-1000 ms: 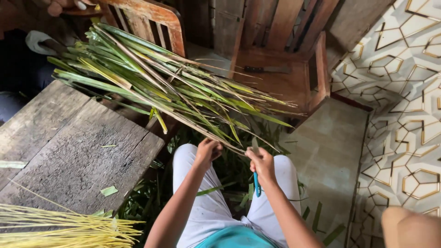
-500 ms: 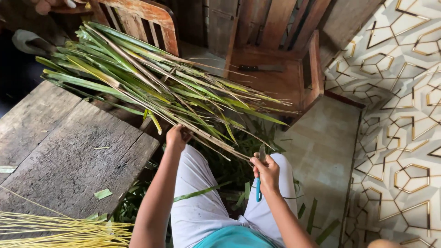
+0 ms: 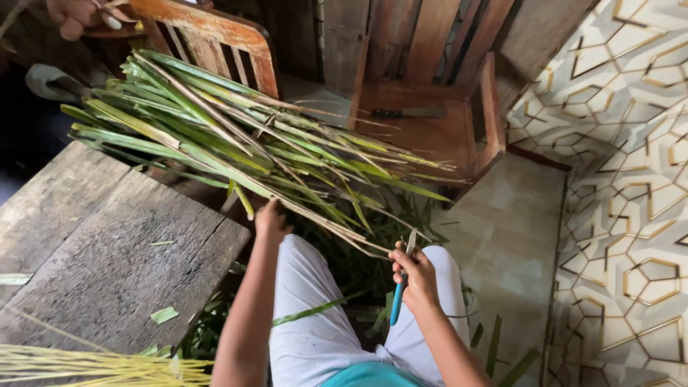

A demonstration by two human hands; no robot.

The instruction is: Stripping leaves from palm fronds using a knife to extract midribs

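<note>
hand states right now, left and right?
Left hand: closed on a stalk in the palm leaf bundle.
Right hand: closed on a blue-handled knife.

The leaves (image 3: 236,154) are green with pale tan ribs. The knife (image 3: 399,290) has a blue handle. The worktop (image 3: 93,251) is weathered grey wood; the strips (image 3: 86,364) on it are yellow. The chair (image 3: 437,107) is reddish-brown. The floor (image 3: 623,215) shows cream geometric tiles lined in gold.
</note>
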